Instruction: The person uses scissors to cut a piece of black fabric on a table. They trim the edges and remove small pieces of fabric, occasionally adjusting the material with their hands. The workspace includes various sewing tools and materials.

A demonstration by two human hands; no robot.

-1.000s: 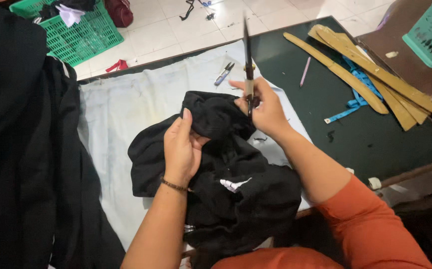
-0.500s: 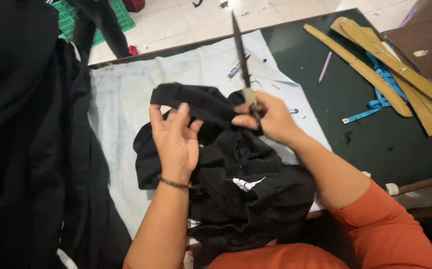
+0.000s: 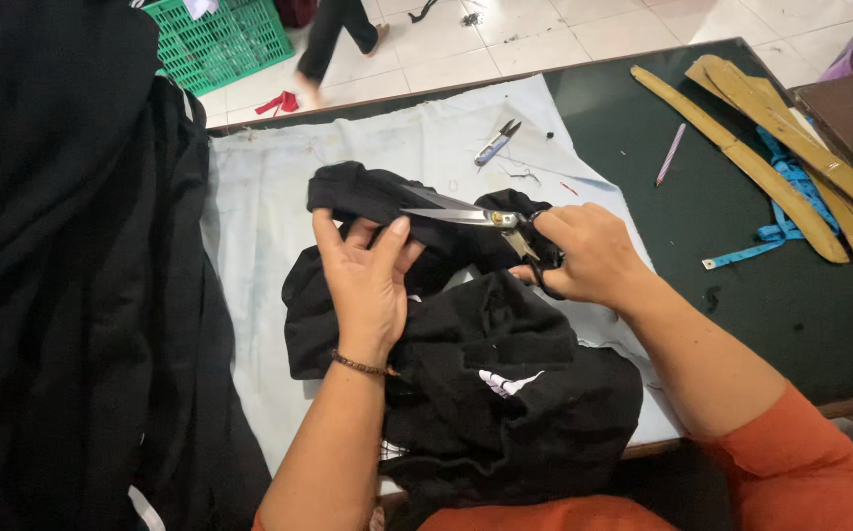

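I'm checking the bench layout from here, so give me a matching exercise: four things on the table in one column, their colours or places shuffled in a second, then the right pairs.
Things:
1. scissors
2. thread snips
3. measuring tape
4. crate

Places or colours:
A. green, on the floor beyond the table
B. blue, lying by the tan pattern strips
C. in the right hand, blades over the black garment
D. lying free on the pale cloth, past both hands

Pairs: 1-C, 2-D, 3-B, 4-A
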